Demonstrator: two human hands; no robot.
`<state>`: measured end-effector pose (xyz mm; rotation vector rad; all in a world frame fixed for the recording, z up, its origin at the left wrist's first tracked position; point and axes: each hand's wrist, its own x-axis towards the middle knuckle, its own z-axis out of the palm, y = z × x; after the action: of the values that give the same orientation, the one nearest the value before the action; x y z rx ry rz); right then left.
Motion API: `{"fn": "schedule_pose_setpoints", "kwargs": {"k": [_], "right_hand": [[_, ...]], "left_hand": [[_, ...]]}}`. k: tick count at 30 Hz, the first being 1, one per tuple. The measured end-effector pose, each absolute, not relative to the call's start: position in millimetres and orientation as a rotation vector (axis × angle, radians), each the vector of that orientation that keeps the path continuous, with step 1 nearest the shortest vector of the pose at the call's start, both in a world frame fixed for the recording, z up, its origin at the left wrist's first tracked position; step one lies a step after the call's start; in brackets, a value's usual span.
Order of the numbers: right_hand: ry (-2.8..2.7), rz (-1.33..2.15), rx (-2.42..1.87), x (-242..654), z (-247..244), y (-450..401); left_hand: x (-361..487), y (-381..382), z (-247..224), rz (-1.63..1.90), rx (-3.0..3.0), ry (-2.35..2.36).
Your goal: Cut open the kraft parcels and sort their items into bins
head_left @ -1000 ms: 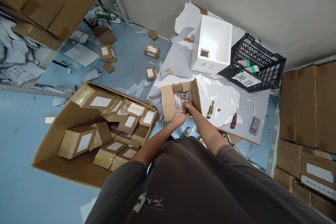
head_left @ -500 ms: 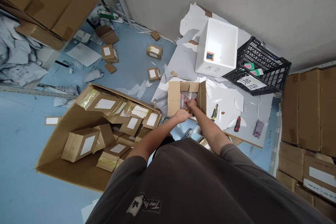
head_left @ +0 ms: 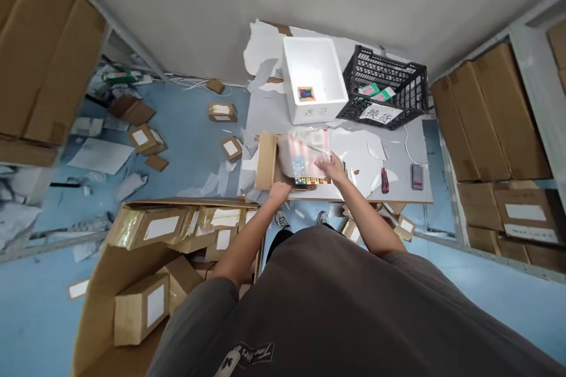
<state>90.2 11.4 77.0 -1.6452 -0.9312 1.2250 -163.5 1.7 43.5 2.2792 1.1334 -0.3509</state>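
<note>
Along a grey wall (head_left: 203, 17), a paper-strewn table (head_left: 403, 189) bears an open carton (head_left: 266, 162).

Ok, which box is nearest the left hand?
The open box on the table, with the left hand at its edge, partly behind the pack in the right hand; labelled boxes lie farther off.

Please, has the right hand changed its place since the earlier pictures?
Yes. Judged against the red-handled tool, the right hand has moved to the right, closer to it, and now holds the printed packet.
</note>
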Motion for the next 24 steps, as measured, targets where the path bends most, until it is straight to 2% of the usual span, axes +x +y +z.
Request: {"fn": "schedule_pose_setpoints", "kwargs": {"k": [5,10,15,20,22,24], "right_hand": [[-0.602,1.240,-1.540,163,58,-25],[-0.436,1.321,-1.611,203,-18,-40],[-0.392,1.377,-1.940,200,-86,-33],[-0.716,1.346,-2.285,203,-102,-24],[-0.896,1.304,-2.371,208,-99,-25],[-0.992,1.241,-2.408,215,-95,-30]], "left_hand": [[-179,12,48,-0.616,2.256,1.267],[-180,1,57,-0.712,2.177,1.487],[-158,-37,88,-0.316,2.218,1.688],[-72,-73,102,0.412,2.184,1.887],[-28,-68,85,0.477,2.178,1.786],[11,-51,55,0.298,2.152,1.616]]}}
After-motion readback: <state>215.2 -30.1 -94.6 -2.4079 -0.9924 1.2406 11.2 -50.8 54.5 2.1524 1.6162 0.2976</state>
